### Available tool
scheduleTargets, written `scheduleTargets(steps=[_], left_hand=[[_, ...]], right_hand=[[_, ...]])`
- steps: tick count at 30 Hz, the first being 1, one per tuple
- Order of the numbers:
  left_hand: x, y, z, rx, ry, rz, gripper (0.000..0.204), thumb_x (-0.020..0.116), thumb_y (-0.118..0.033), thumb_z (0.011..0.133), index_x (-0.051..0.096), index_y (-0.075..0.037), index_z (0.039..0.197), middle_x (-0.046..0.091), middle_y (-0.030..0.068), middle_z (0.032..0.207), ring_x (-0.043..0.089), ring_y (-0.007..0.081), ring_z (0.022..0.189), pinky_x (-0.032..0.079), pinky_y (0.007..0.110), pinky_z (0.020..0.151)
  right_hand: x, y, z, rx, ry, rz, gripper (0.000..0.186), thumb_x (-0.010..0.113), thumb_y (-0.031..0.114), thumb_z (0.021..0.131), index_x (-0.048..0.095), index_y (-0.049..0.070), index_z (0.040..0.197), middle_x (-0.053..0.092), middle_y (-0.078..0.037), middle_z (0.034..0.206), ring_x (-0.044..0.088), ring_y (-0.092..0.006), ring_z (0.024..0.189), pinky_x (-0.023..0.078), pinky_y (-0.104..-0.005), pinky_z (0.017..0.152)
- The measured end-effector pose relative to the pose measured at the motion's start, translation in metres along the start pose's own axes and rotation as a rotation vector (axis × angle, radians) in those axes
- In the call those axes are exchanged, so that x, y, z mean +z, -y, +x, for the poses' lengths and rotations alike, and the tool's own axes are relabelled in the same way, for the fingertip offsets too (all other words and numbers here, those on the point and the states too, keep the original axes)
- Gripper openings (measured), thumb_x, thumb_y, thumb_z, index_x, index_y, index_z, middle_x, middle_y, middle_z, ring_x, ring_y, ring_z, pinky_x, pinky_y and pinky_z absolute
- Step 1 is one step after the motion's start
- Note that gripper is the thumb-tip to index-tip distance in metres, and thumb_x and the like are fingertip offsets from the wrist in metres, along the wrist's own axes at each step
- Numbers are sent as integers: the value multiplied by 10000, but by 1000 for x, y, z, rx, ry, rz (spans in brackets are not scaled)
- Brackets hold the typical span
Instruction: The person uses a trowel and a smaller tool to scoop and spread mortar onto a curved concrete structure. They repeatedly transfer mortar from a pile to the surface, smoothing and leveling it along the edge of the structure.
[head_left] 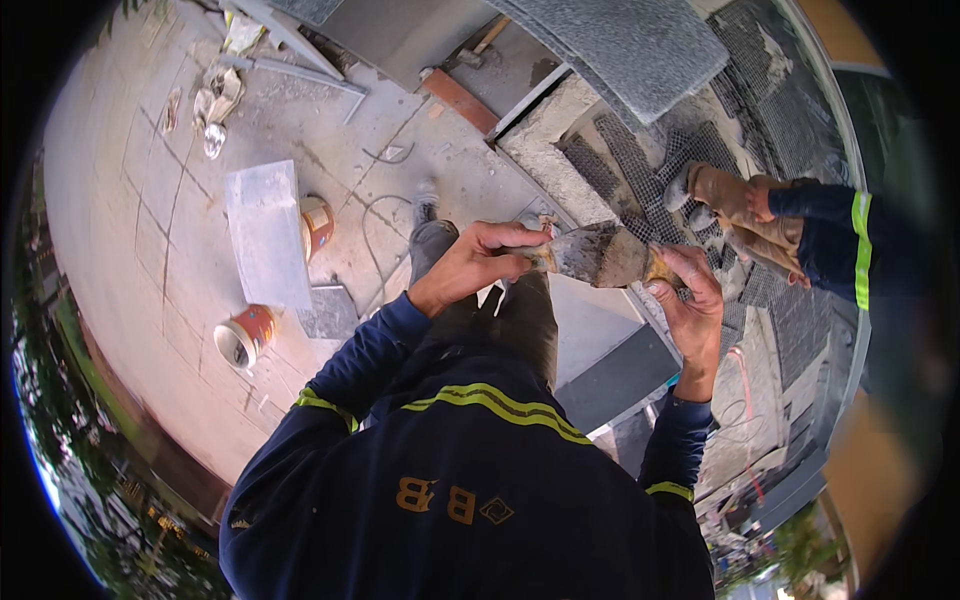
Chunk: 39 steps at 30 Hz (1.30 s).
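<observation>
Between my two hands, at chest height, two mortar-smeared putty knives meet with their blades overlapping. My left hand (482, 264) is closed round the handle of the one with the dark, dirty blade (582, 252). On the other side my right hand (690, 300) pinches the yellowish handle of what looks like a second putty knife (628, 262), with a paler, tan-coated blade. Where one blade ends and the other begins is hard to make out.
Left on the paved floor are a pale slab (268, 235) and a paint bucket (245, 337). A grey stone slab (630, 50) juts in at the top. A person in dark sleeves (825, 225) is at the right, by mesh-backed tile sheets (630, 165). A hammer (485, 45) lies beyond.
</observation>
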<state>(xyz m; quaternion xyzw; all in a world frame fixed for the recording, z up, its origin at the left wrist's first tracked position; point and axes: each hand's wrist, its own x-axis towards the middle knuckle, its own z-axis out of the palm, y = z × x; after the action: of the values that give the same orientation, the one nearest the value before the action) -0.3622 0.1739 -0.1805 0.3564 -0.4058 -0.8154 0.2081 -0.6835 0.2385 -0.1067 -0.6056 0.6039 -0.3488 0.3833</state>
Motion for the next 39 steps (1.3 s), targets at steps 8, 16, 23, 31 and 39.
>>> scheduleTargets(steps=[8,16,23,31,39], left_hand=[[-27,79,-16,117,-392,-148,392,658,47,905,697,51,1295,656,15,1022,579,85,914,473,247,817],[-114,180,20,-70,-830,8,371,788,-197,945,736,72,1196,762,55,1003,644,90,920,529,271,858],[-164,245,54,-108,-940,392,407,788,-306,830,791,-12,1111,784,191,897,758,195,812,569,315,758],[-173,266,75,-124,-959,549,398,753,-370,810,820,-88,1082,776,155,909,747,290,770,572,352,734],[-167,276,80,-172,-983,604,398,739,-389,789,827,-131,1079,768,124,887,728,322,767,569,392,725]], right_hand=[[40,-89,89,137,153,-274,379,758,158,955,687,48,1311,723,-127,1180,686,-219,1048,532,-311,930],[115,-160,118,259,220,-170,335,687,176,1010,659,83,1331,724,-111,1184,710,-229,1055,551,-332,889],[182,-198,171,-180,446,-505,258,719,190,949,753,143,1200,720,-69,1029,695,-275,901,547,-376,762],[225,-231,209,-243,643,-576,242,748,280,926,784,183,1145,714,-29,934,676,-243,724,529,-374,675],[244,-255,228,-284,729,-705,284,744,339,938,782,185,1174,730,-26,981,713,-251,826,560,-363,729]])
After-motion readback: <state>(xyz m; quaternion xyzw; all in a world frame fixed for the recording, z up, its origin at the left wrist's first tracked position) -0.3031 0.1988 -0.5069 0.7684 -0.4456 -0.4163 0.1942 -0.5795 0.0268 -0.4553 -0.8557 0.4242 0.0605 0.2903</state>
